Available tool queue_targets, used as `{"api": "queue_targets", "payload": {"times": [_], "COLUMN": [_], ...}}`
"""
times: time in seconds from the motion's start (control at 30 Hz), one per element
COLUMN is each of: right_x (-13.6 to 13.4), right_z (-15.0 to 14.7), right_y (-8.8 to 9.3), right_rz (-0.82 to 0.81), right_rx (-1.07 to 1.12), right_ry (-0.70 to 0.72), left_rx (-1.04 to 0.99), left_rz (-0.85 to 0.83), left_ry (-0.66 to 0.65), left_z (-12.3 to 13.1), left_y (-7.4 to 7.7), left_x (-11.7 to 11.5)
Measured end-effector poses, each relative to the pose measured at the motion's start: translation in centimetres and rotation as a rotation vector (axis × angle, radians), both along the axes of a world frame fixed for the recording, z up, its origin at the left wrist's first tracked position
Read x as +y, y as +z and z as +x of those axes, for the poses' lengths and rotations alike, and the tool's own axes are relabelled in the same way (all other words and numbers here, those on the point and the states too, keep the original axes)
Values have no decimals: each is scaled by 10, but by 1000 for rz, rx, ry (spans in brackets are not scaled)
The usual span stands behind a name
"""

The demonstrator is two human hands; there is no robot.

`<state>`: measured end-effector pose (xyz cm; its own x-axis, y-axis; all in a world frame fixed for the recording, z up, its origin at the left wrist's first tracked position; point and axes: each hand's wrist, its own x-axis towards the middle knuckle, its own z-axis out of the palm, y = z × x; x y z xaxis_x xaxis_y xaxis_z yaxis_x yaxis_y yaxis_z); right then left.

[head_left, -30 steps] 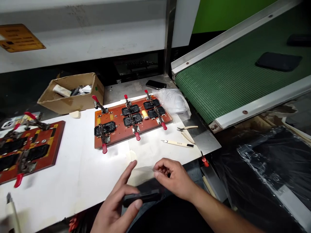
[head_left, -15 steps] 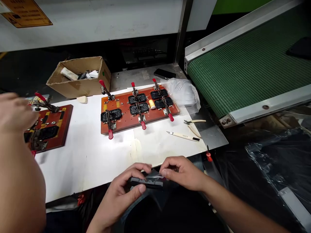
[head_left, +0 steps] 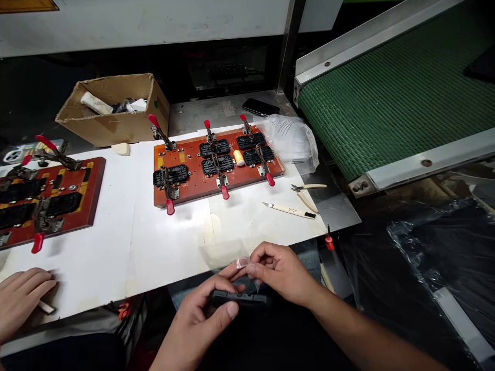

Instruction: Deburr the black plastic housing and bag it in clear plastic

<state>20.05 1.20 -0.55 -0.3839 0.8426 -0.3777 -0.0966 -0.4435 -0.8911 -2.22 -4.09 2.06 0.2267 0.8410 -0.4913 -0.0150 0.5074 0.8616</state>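
Observation:
Low in front of me, beyond the table's near edge, my left hand [head_left: 201, 319] is closed around a dark plastic part [head_left: 253, 299], thumb on the near side. My right hand [head_left: 284, 273] pinches a piece of clear plastic film [head_left: 242, 263] just above that part. The film touches or passes close to my left fingertips, and how far it reaches is hard to see. Ahead lies a red-brown fixture board [head_left: 185, 192] with red-handled toggle clamps and several black ribbed plastic parts [head_left: 217, 164]. A small yellowish cylinder [head_left: 238, 158] rests on it.
A co-worker's hand [head_left: 23, 296] lies at the left beside a second fixture board [head_left: 87, 206]. Behind are a cardboard box [head_left: 116, 126] and a phone [head_left: 261, 107]. At right are a bagged stack [head_left: 290, 139], nippers [head_left: 309, 186], a craft knife [head_left: 290, 209] and a green conveyor [head_left: 371, 98].
My right hand has drawn the clear film up over my left fingers. The co-worker's hand has come down from the left board to the table. The view has shifted slightly.

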Motion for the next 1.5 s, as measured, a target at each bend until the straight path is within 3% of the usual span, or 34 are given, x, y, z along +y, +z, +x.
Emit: {"api": "queue_targets", "payload": {"times": [0.13,0.43,0.57,0.67,0.83,0.9,0.97,1.07,1.17,1.23,1.3,1.4,1.43,1.5], "right_x": [1,-1,-3,0,13,16,16,16,23,31,39,43,42,38], "right_z": [2,1,-1,3,16,17,15,10,13,19,26,30,29,25], "right_y": [2,-4,0,2,3,2,2,2,-1,-4,-8,-9,-9,-8], "right_rz": [-15,-80,-25,117,603,698,657,339,81,182,478,870,884,726], "right_rx": [54,114,41,-161,-465,-518,-522,-341,-106,-187,-410,-615,-600,-471], "right_ry": [51,63,91,121,72,40,20,13,160,322,401,289,231,180], "left_rx": [-1,110,180,217,283,292,291,284,283,290,301,305,300,280], "left_rz": [2,104,80,69,89,108,126,159,223,238,208,140,123,103], "left_ry": [55,-298,-313,-260,-204,-187,-189,-229,-301,-352,-388,-377,-353,-300], "left_z": [-1,-20,-17,-14,-13,-12,-12,-10,-11,-12,-13,-14,-14,-15], "left_y": [-12,-8,-6,-5,-7,-7,-5,2,10,13,13,9,8,5], "left_x": [4,5,6,8,9,11,14,20,24,25,27,30,31,33]}}
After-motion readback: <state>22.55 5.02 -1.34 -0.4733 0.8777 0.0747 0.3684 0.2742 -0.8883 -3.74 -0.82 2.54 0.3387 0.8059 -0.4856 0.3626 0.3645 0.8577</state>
